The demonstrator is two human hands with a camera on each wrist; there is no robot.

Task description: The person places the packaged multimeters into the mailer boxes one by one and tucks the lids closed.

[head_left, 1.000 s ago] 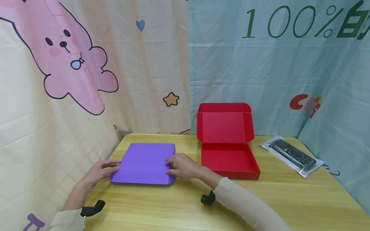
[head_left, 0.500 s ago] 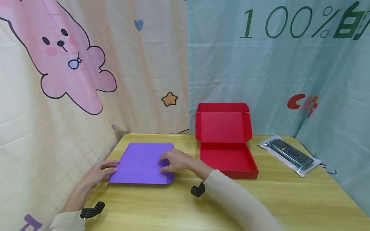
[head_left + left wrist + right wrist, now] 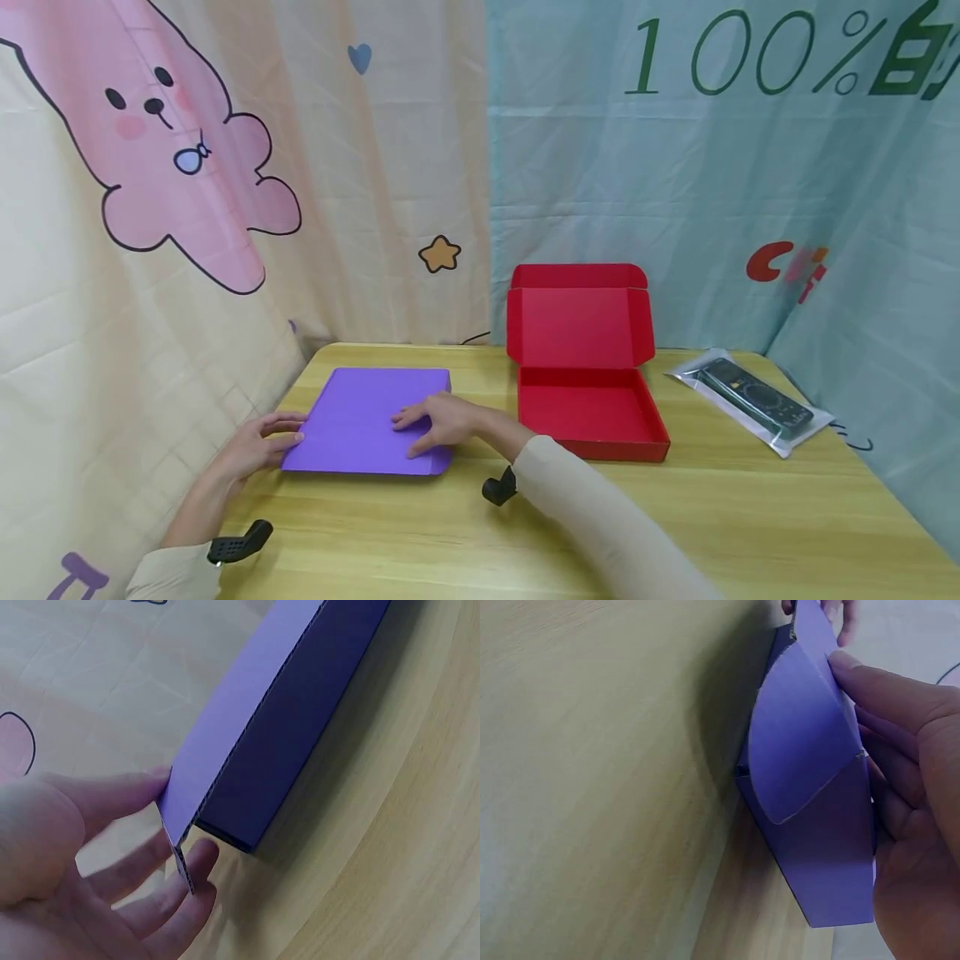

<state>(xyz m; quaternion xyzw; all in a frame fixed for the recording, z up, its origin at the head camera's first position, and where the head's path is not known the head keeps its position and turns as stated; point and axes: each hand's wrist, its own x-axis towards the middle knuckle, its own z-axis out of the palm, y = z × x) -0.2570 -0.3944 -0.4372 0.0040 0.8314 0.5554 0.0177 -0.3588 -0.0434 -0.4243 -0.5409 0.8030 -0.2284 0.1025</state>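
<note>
A purple cardboard box (image 3: pixel 352 429) lies on the left half of the table, its lid lowered over it. At the lid's left front corner my left hand (image 3: pixel 253 450) pinches the edge, thumb on top and fingers around the side flap (image 3: pixel 186 866). My right hand (image 3: pixel 450 421) rests on the lid's top right part, fingers spread and thumb nearer the front edge. A rounded purple flap (image 3: pixel 802 735) sticks out at the right front corner in the right wrist view. In the left wrist view, the lid's front edge overhangs the dark front wall (image 3: pixel 277 742).
Right of the purple box stands a red cardboard box (image 3: pixel 592 454), lid raised and nothing inside. A black multimeter (image 3: pixel 761 396) in a clear plastic bag lies at the table's right. Printed curtains (image 3: pixel 390 183) close off the back and sides of the wooden table (image 3: pixel 420 542).
My right hand has moved left from the box's right edge onto the top of the lid, and its fingers have spread. My left hand stays at the left corner.
</note>
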